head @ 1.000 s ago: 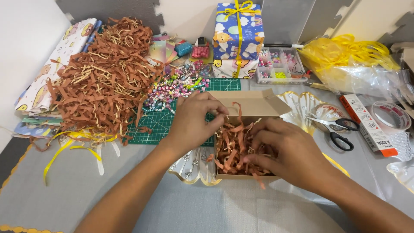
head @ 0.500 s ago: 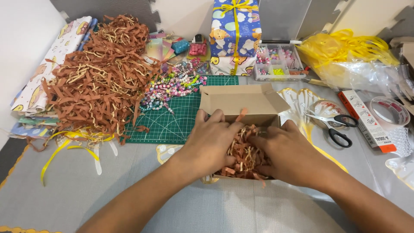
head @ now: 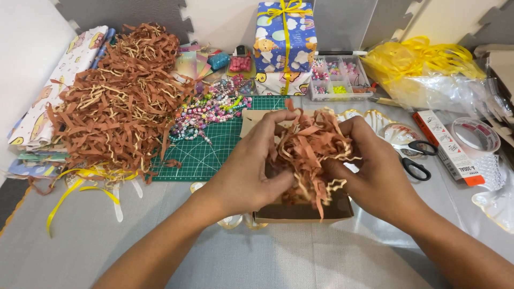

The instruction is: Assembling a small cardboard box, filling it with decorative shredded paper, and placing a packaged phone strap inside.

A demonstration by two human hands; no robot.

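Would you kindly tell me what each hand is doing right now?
Left hand: closed on the shredded paper above the cardboard box.
Right hand: closed on the same shredded paper.

Desk (head: pixel 107 241): grey, flat.
Under the grip: open cardboard box (head: pixel 300 211).
Left of the grip: green cutting mat (head: pixel 206 152), shredded-paper heap (head: pixel 118 101).
Right of the grip: scissors (head: pixel 415 158).

Grey floor mat (head: pixel 80 251) meets pale, puzzle-edged foam wall panels (head: pixel 225 21).
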